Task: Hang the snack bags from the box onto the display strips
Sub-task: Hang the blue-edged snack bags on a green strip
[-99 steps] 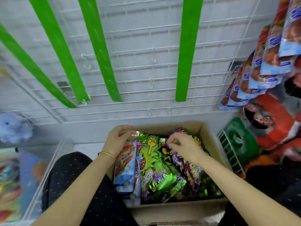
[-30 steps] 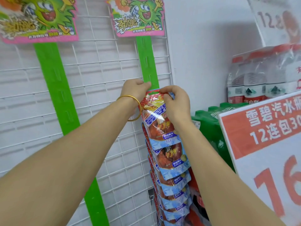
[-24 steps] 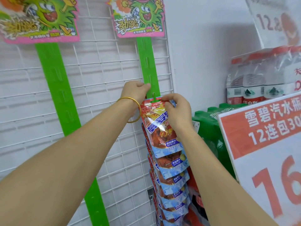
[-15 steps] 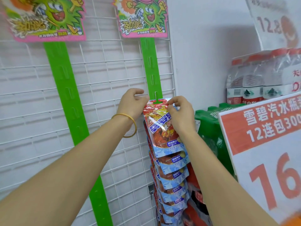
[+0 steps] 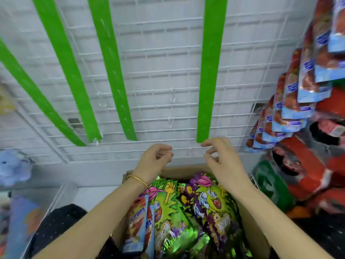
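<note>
Both hands dropped from the strip where they were hooking that red-blue bag, so now the left hand (image 5: 155,159) and right hand (image 5: 224,161) hover over the box (image 5: 184,171), fingers loosely curled and holding nothing. Loads of snack bags (image 5: 186,212) are piled in the box, under the bare green display strips (image 5: 211,71), and the hung bags (image 5: 295,94) dangle off to the right.
</note>
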A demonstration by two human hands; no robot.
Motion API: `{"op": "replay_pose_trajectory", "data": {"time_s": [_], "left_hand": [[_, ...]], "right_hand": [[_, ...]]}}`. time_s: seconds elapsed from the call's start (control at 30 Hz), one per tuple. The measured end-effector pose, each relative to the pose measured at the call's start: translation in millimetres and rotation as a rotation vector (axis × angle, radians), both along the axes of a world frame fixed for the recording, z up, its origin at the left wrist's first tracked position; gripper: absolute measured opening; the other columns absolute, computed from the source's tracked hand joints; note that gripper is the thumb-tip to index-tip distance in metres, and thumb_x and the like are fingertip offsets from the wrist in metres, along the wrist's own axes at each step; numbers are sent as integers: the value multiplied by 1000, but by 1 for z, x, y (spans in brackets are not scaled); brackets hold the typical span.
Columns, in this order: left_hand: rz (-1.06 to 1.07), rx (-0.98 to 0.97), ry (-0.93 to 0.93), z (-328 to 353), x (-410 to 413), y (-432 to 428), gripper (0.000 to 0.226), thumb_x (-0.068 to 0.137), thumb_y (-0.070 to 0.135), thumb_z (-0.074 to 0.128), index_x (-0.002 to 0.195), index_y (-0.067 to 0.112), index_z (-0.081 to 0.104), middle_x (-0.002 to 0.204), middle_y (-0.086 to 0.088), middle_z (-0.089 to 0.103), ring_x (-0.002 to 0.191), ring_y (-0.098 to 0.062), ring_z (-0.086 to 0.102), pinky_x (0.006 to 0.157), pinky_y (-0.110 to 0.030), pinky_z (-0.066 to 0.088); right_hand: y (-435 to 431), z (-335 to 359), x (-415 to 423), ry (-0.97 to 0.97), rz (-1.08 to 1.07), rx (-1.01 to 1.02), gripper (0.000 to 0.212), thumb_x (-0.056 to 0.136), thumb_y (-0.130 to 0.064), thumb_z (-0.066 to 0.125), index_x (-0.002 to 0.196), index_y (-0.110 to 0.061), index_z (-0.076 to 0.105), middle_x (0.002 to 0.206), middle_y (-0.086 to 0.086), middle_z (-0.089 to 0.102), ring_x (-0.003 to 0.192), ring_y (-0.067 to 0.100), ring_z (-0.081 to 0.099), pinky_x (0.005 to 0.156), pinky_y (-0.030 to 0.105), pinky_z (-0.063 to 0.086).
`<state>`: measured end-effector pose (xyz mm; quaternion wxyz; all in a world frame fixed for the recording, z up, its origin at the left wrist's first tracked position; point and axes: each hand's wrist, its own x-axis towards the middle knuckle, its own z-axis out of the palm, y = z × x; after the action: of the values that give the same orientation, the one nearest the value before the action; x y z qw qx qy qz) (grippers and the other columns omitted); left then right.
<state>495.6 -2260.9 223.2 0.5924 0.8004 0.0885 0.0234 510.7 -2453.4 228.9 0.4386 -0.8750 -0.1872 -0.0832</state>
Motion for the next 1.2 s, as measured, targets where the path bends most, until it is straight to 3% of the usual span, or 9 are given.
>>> {"op": "replay_pose_trajectory", "data": {"time_s": [0.17, 0.3, 0.43, 0.57, 0.73, 0.87, 0.97, 1.1, 1.2], "left_hand": [[202, -5, 121, -50, -36, 81, 19, 89, 6, 55, 107, 8, 58, 98, -11, 60, 83, -17, 58, 52, -13, 51], [367, -160, 164, -66, -48, 113, 13, 88, 1, 54, 92, 13, 57, 90, -11, 59, 70, -14, 57, 54, -20, 49], [407, -316, 132, -61, -43, 118, 19, 88, 0, 52, 107, 6, 54, 88, -9, 61, 75, -16, 59, 66, -28, 50], [428, -374, 114, -58, -40, 115, 19, 89, -1, 50, 107, 6, 53, 86, -8, 61, 72, -14, 57, 62, -24, 48], [425, -282, 100, -65, -35, 112, 22, 88, 3, 55, 110, 2, 57, 86, -2, 58, 76, -9, 55, 66, -19, 47], [340, -59, 57, -62, -35, 97, 25, 88, 15, 59, 111, 7, 59, 97, 3, 57, 87, -8, 54, 64, 1, 42], [133, -167, 91, -52, -36, 73, 22, 84, 24, 64, 102, 12, 63, 101, -3, 67, 93, -17, 63, 83, -23, 51], [15, -209, -23, -20, -19, 26, 16, 85, 5, 60, 79, 18, 67, 67, 6, 70, 62, -8, 63, 70, -27, 53], [-97, -211, -126, 18, 5, -21, 21, 85, -3, 57, 75, 14, 63, 52, 11, 66, 47, 2, 57, 50, -12, 48]], "right_hand": [[75, -86, -23, 366, 190, -177, 20, 88, -9, 57, 108, -12, 61, 106, 4, 59, 95, 17, 57, 88, 26, 44], [129, -122, -31, 533, 223, -233, 25, 92, -19, 54, 112, -4, 56, 108, 10, 63, 97, 22, 59, 83, 29, 46], [173, -153, -35, 656, 116, -462, 32, 93, -35, 51, 71, -12, 48, 68, 3, 50, 79, 26, 60, 64, 31, 40], [191, -176, -40, 646, -127, -518, 42, 90, -39, 55, 59, -18, 36, 64, 2, 44, 66, 24, 48, 55, 28, 34], [171, -149, -35, 674, 5, -45, 30, 90, -15, 58, 69, -14, 36, 63, 1, 36, 62, 20, 36, 62, 30, 32], [123, -96, -30, 704, 97, 280, 23, 90, -7, 57, 75, -12, 40, 76, 11, 51, 67, 22, 49, 59, 34, 45], [82, -60, -24, 660, 121, 379, 10, 90, -8, 58, 87, -4, 49, 88, 17, 63, 78, 27, 60, 71, 47, 52], [33, -23, -11, 560, 56, 555, 9, 91, -6, 55, 86, -12, 49, 80, 4, 66, 69, 15, 63, 63, 32, 53], [-1, 2, 1, 405, -19, 636, 7, 92, -9, 54, 94, -14, 59, 84, 2, 67, 72, 9, 64, 62, 22, 51]]}}
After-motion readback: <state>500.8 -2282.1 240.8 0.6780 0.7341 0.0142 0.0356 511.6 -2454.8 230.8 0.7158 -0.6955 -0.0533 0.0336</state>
